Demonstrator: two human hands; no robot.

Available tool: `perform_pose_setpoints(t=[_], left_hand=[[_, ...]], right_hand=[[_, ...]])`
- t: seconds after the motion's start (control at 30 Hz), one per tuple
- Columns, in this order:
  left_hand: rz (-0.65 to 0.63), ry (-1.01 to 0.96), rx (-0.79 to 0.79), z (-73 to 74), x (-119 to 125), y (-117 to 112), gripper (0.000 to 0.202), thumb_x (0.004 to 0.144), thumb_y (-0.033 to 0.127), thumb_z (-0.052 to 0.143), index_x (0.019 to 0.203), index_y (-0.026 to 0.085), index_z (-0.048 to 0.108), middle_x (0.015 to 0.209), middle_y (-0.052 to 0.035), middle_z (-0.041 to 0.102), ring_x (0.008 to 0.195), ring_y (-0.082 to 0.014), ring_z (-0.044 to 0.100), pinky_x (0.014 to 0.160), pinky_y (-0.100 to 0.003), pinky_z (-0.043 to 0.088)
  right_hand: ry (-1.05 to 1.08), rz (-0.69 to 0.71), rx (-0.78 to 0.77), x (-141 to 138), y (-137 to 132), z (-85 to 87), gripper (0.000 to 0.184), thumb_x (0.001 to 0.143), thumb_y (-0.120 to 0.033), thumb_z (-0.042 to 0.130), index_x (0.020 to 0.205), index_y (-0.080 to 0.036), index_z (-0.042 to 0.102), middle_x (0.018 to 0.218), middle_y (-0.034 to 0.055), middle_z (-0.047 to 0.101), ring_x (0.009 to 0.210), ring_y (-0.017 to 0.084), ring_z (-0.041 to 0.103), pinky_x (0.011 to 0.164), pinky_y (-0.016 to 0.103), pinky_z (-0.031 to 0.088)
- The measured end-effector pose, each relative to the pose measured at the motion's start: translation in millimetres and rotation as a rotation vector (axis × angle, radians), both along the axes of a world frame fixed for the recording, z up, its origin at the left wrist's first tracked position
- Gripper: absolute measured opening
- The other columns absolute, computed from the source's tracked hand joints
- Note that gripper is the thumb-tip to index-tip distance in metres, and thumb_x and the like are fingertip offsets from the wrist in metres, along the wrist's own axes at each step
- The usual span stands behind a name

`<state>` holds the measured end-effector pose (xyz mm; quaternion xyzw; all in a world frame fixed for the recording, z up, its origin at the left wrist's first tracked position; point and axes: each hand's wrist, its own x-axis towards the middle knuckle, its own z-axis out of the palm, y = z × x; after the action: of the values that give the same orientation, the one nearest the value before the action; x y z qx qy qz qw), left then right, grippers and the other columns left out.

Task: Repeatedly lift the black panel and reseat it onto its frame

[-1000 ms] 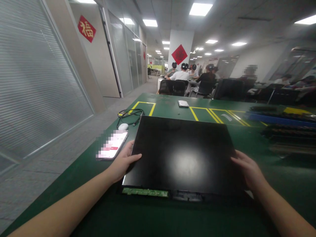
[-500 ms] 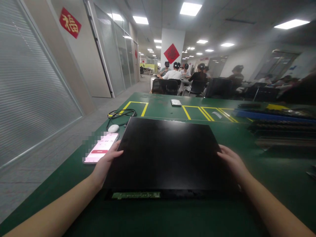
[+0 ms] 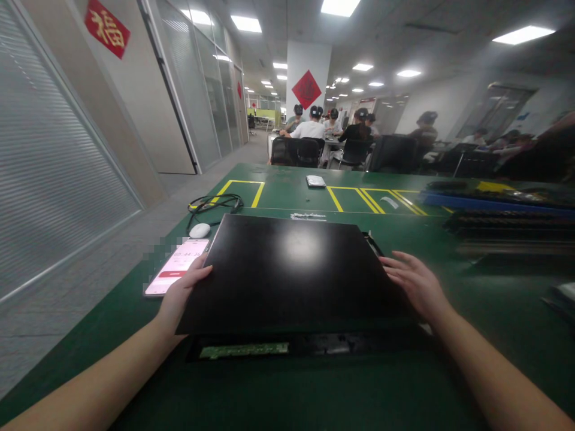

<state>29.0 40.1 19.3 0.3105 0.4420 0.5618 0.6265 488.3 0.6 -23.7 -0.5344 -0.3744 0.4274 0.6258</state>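
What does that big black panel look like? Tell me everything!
The panel is flat, black and four-sided, smooth like glass or plastic, with one blurry glow. It faces up over the green table. A dark strip with a green circuit board shows past its near edge. The left hand holds its left edge, thumb on top; the right hand is at its right edge, contact unclear.

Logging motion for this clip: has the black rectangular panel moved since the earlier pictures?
Yes: the black rectangular panel shifted left against the yellow tape lines.
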Motion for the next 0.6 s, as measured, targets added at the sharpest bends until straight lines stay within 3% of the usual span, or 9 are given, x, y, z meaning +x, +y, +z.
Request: perform_pose_setpoints(t=[0.17,0.6], left_hand=[[0.010,-0.003,-0.006,-1.2,-2.1,0.6,0.060,0.074,0.015,0.071,0.133,0.022,0.061,0.095,-0.0004,0.081,0.090,-0.0284,0.077,0.081,-0.036,0.063],[0.007,0.025,-0.010,-0.2,-2.7,-0.9,0.061,0.069,0.018,0.076,0.129,0.023,0.064,0.108,-0.0022,0.080,0.094,-0.0296,0.076,0.082,-0.036,0.063]], right_hand=[[-0.068,-0.011,0.002,-2.2,-1.3,1.2,0.040,0.069,-0.027,0.078,0.108,-0.026,0.066,0.111,0.0070,0.075,0.090,0.023,0.074,0.083,0.038,0.058],[-0.186,-0.023,0.031,-8.7,-4.5,0.8,0.041,0.070,-0.035,0.082,0.107,-0.027,0.066,0.108,0.0054,0.074,0.087,0.022,0.071,0.077,0.036,0.056]])
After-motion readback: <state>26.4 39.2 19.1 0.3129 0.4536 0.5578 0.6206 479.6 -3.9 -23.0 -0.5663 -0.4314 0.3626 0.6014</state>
